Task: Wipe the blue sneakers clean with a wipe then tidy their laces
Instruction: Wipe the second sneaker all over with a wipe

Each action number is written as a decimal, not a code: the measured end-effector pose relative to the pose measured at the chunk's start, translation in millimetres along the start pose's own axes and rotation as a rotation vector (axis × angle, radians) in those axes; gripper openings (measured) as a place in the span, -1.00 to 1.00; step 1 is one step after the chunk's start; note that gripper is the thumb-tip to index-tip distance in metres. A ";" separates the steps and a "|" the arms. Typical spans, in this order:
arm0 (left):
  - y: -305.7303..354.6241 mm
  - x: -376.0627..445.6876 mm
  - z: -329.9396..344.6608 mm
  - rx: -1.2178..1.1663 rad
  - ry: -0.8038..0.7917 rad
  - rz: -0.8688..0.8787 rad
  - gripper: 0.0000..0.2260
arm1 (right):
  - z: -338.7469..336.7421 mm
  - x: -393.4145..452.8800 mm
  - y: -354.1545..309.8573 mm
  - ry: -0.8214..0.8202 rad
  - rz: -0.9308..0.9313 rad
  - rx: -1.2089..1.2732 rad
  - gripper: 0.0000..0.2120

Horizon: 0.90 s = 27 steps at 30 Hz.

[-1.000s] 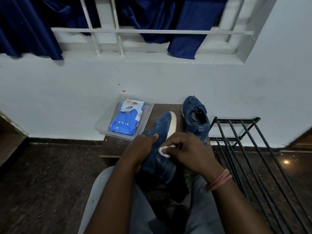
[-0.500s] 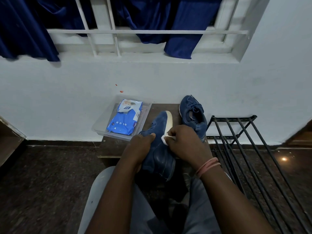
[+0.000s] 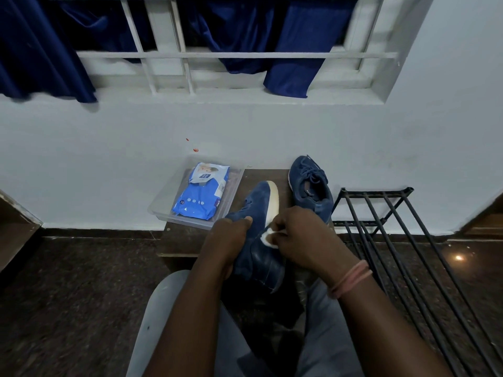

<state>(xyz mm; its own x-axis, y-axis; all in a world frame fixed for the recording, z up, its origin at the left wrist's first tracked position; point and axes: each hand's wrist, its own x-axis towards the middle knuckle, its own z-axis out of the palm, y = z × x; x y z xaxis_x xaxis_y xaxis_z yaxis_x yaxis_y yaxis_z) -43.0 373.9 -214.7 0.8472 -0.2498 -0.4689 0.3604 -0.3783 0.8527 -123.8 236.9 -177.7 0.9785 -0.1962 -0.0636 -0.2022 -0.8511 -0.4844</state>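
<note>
Wipe [image 3: 268, 236] lower on held sneaker [image 3: 258, 240] again, both hands' grips closed (pack [image 3: 200, 195] print unreadable)

Home room, curtained window [image 3: 217, 50], shoe rack [image 3: 394, 240]

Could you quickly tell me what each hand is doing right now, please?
Left hand: grips the held sneaker.
Right hand: pinches the wipe against it.

A white wall [image 3: 272, 131] holds a barred window [image 3: 174, 63] draped with blue curtains [image 3: 40, 50]. Dark speckled floor [image 3: 68, 295], a black metal rack [image 3: 394, 240] at right, dim light.
</note>
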 end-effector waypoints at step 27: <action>0.3 8.0 0.3 -0.115 0.001 -0.066 -0.72 | 2.9 37.1 14.2 0.066 -0.001 -0.007 -0.84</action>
<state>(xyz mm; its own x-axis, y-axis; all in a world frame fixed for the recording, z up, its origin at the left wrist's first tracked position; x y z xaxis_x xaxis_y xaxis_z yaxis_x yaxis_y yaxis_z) -36.2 371.5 -218.3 0.8205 -0.2266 -0.5249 0.4580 -0.2890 0.8407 -90.2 218.9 -189.5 0.9738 -0.2271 -0.0058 -0.2021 -0.8544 -0.4788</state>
